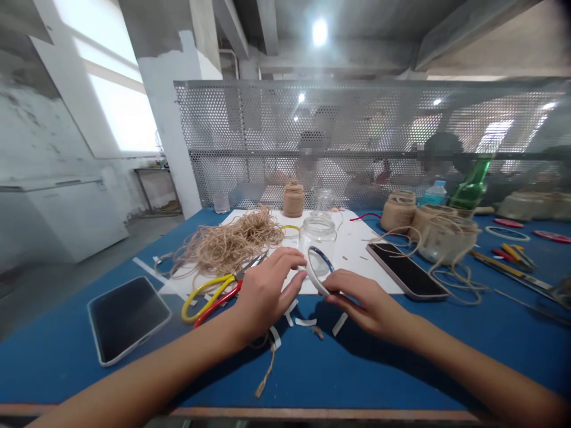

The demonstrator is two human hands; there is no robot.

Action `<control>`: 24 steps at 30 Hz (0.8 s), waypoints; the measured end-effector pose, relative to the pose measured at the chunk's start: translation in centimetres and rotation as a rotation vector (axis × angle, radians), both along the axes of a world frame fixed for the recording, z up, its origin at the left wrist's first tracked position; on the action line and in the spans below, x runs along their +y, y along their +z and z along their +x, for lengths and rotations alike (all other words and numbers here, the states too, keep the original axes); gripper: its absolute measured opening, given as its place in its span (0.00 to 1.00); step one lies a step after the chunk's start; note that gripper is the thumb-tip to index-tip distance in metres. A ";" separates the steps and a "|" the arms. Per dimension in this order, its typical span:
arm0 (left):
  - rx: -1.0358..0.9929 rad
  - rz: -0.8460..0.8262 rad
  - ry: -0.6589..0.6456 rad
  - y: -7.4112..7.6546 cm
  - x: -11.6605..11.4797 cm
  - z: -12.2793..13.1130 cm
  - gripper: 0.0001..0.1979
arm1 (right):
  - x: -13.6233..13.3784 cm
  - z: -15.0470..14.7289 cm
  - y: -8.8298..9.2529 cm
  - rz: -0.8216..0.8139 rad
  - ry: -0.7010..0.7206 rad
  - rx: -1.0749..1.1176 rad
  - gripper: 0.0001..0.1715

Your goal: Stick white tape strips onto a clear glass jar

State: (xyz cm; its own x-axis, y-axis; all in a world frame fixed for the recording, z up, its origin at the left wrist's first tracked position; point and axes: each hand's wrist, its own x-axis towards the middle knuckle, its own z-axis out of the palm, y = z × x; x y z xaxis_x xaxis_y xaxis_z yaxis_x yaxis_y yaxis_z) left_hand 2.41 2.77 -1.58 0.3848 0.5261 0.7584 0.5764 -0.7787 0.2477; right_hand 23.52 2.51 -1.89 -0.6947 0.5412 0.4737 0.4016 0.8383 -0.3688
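My right hand (363, 297) pinches a narrow roll of white tape (314, 276) between thumb and fingers; its inner side looks dark blue. Close to the roll's left edge is my left hand (270, 288), with fingers curved and a small gap between fingertips and thumb. Behind the roll stands a clear glass jar (317, 229) on white paper. Scissors (214, 294) with yellow and red handles lie beside my left hand, next to a heap of jute twine (232, 241). Short white strips (306, 322) and a twine scrap (266, 374) lie below my hands.
A phone (129, 318) lies at left, another phone (405, 270) at right. Twine-wrapped jars (398, 211), a green bottle (470, 187) and a cutter knife (513, 270) stand or lie further right. A perforated metal screen (259, 131) runs along the back, with people behind it.
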 end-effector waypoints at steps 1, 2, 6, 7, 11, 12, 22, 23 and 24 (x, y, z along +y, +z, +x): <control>-0.006 -0.002 -0.001 -0.1 -0.1 0.1 0.07 | 0.0 0.0 0.0 0.010 0.000 0.001 0.09; -0.011 -0.006 -0.003 -0.1 -0.1 0.2 0.07 | -0.1 0.1 0.0 0.022 0.001 -0.002 0.09; -0.021 -0.014 -0.021 -0.4 -0.1 0.3 0.07 | -0.1 0.1 -0.5 0.111 -0.002 -0.029 0.08; -0.015 -0.013 -0.026 -0.4 -0.1 0.3 0.07 | 0.0 0.1 -0.6 0.143 -0.008 -0.040 0.08; 0.024 -0.094 -0.031 -0.6 0.0 0.5 0.08 | 0.3 0.1 -1.3 0.255 -0.027 -0.114 0.08; 0.016 -0.142 -0.027 -0.6 0.1 0.6 0.07 | 0.3 0.1 -1.4 0.285 -0.030 -0.136 0.09; -0.096 -0.594 -0.110 -0.6 0.3 1.2 0.06 | -0.1 0.2 -1.9 0.465 -0.049 -0.283 0.11; -0.085 -0.600 -0.129 -0.6 0.2 1.1 0.06 | -0.2 0.1 -1.9 0.466 -0.040 -0.288 0.11; -0.075 -0.597 -0.145 -0.6 0.1 0.9 0.06 | -0.4 0.0 -2.0 0.468 -0.032 -0.290 0.11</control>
